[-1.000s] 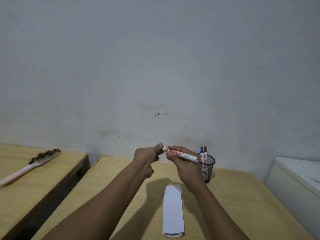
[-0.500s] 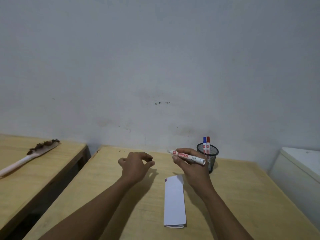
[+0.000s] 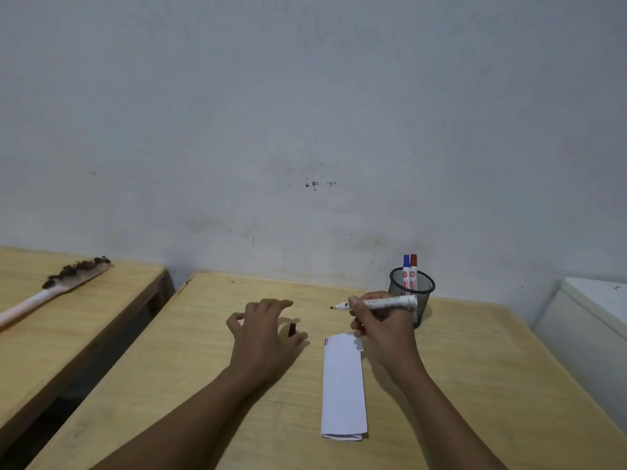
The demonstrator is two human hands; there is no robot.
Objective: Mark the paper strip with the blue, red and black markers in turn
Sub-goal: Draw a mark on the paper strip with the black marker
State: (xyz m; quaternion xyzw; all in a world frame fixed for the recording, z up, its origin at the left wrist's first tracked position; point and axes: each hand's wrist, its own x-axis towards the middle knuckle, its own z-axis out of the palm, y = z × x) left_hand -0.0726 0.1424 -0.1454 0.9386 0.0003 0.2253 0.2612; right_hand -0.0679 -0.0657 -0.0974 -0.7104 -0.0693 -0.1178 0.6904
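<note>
A folded white paper strip (image 3: pixel 343 385) lies on the wooden table (image 3: pixel 475 368), with small blue and red marks at its far left corner. My right hand (image 3: pixel 383 325) holds an uncapped black marker (image 3: pixel 376 302) level above the strip's far end, tip pointing left. My left hand (image 3: pixel 261 330) hovers left of the strip, fingers spread. The black cap (image 3: pixel 292 329) stands on the table just under its fingers. Capped blue marker (image 3: pixel 406 268) and red marker (image 3: pixel 413 268) stand in a black mesh cup (image 3: pixel 411 296) behind my right hand.
A second wooden table (image 3: pixel 51 327) stands at the left across a narrow gap, with a long-handled brush (image 3: pixel 57 286) lying on it. A white cabinet (image 3: pixel 590 320) borders the right side. A grey wall rises directly behind the tables.
My left hand pulled the cap off the marker, moved left and down, and set the cap on the table. My right hand lowered the uncapped marker toward the strip.
</note>
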